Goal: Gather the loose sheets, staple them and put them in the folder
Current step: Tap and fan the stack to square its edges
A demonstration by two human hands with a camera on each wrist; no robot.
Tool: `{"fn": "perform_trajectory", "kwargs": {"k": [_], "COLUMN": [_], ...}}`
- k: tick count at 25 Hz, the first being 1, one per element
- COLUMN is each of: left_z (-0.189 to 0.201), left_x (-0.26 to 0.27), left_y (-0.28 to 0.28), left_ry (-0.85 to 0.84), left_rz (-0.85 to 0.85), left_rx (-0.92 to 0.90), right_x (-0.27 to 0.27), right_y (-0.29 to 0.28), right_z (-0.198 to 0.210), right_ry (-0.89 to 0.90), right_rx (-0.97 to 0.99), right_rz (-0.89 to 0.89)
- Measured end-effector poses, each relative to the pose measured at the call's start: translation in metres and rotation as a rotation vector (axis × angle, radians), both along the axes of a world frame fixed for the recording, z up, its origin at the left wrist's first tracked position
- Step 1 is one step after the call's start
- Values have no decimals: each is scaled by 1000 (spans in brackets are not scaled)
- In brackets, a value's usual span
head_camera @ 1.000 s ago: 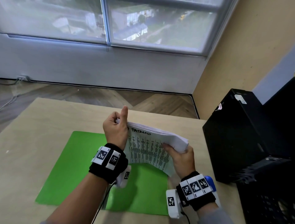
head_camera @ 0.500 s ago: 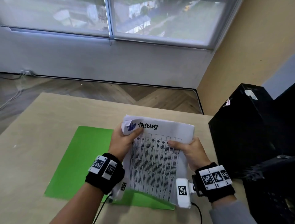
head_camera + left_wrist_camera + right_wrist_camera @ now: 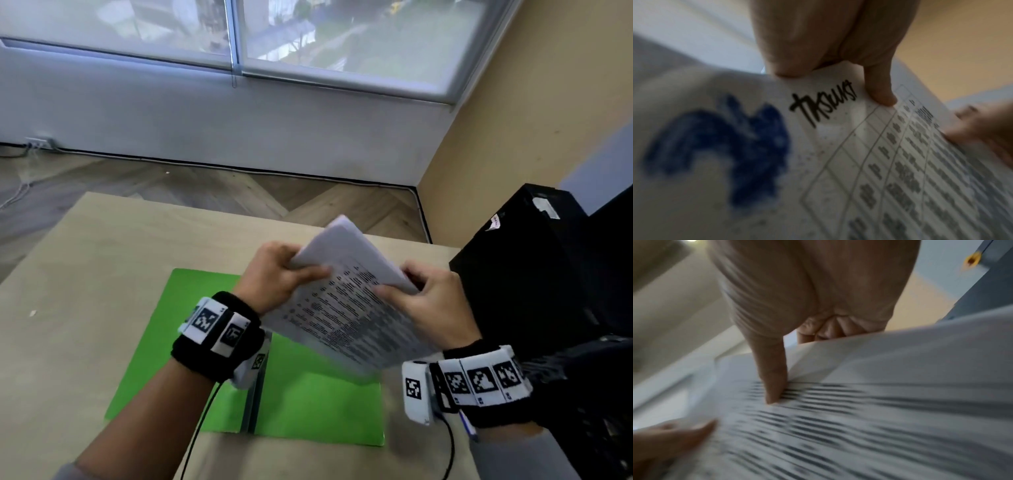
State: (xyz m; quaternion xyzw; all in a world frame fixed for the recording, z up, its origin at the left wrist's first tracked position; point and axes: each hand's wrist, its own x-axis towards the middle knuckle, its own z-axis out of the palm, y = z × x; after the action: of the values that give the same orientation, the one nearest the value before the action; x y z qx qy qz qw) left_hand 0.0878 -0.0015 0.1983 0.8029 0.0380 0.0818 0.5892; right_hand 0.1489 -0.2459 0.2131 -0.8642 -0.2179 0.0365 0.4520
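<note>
Currently the sheets (image 3: 346, 301) are tilted in the air above the green folder (image 3: 318, 407), left hand (image 3: 274, 277) and right hand (image 3: 431, 301) each pinching an edge by thumb, so I'd expect loose pages to fan or slip out unstapled.

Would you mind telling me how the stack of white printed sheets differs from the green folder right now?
The stack of white printed sheets is held tilted in the air by the left hand and the right hand; the green folder lies open, flat on the table. The sheets carry a printed table; the folder is plain. Both are flat and rectangular.
</note>
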Motion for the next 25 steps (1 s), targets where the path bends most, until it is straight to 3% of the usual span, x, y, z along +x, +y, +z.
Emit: {"fn": "perform_trajectory", "kwargs": {"k": [2, 6, 8, 14, 19, 25], "left_z": [-12, -47, -64, -88, -115, -118], "left_x": [-9, -14, -13, -8, -2, -2], "left_y": [17, 30, 27, -5, -14, -10], "left_ry": [84, 189, 203, 114, 200, 169], "left_rz": [107, 212, 227, 437, 527, 533], "left_rx": [-339, -586, -710, -750, -751, -762], "right_x": [5, -15, -26, -26, -26, -14], "right_y": [-31, -47, -32, 6, 11, -2], "right_z": [-21, -80, -94, -108, -142, -141], "right_ry": [98, 479, 538, 315, 482, 434], "right_rx": [22, 458, 518, 506, 567, 593], "right_rz": [-112, -247, -300, -465, -564, -523]}}
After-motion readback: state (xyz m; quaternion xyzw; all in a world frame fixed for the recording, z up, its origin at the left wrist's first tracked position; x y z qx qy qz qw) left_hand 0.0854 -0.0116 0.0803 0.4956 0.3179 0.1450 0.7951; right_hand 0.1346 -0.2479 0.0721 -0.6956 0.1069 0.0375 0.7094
